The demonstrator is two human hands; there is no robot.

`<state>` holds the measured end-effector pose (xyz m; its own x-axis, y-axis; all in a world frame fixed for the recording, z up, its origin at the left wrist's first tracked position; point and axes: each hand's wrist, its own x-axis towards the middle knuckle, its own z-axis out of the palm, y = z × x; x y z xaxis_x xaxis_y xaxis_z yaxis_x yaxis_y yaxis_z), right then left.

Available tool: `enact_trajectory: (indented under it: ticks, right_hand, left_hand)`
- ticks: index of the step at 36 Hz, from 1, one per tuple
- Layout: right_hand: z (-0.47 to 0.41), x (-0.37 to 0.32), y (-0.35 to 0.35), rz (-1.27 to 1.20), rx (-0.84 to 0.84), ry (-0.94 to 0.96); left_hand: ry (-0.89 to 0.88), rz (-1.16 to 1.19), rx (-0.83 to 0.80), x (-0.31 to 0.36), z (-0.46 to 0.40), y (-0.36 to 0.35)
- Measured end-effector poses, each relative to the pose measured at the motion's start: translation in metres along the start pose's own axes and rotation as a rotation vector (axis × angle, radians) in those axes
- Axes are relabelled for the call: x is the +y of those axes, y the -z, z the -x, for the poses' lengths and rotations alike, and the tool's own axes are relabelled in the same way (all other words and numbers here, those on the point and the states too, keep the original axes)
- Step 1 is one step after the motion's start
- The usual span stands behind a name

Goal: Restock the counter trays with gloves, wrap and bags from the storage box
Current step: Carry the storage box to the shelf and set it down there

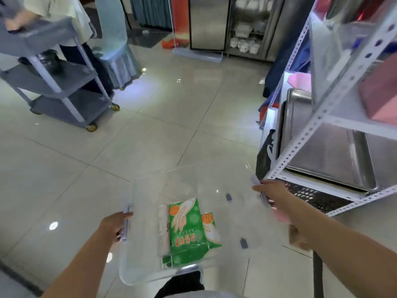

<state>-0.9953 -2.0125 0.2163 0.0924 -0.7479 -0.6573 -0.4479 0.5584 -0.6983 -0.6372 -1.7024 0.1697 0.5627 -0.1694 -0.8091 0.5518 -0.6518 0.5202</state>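
Between 2 hands [117, 225] [271, 193], clear storage box [146, 269], gripped

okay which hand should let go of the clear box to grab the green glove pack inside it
Probably the left hand: the green glove pack lies nearer its side of the clear box, while the right hand grips the far handle.

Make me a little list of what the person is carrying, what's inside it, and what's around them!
carried: clear plastic storage box, held above the tiled floor
left hand: grips the box's left handle
right hand: grips the box's right handle
inside: green glove packets and a whitish packet beside them
on the right: white metal shelf rack with steel trays
far left: grey wheeled cart with another person behind it
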Motion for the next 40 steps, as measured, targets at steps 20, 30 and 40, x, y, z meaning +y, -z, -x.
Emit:
enact_trajectory:
  ticks: [20,30,40]
  right_hand:
    - [-0.26,-0.245,-0.055,-0.236,0.19,-0.075]
    - [-0.384,-0.364,-0.082,-0.276,0.222,-0.175]
    - [-0.466,-0.447,-0.112,-0.385,0.377,-0.155]
  left_hand:
    - [-0.123,-0.129,-0.163,0.412,-0.172,-0.14]
    - [-0.12,-0.158,-0.199,0.596,-0.23,-0.204]
    - [-0.121,-0.281,-0.352,0.758,-0.349,-0.282]
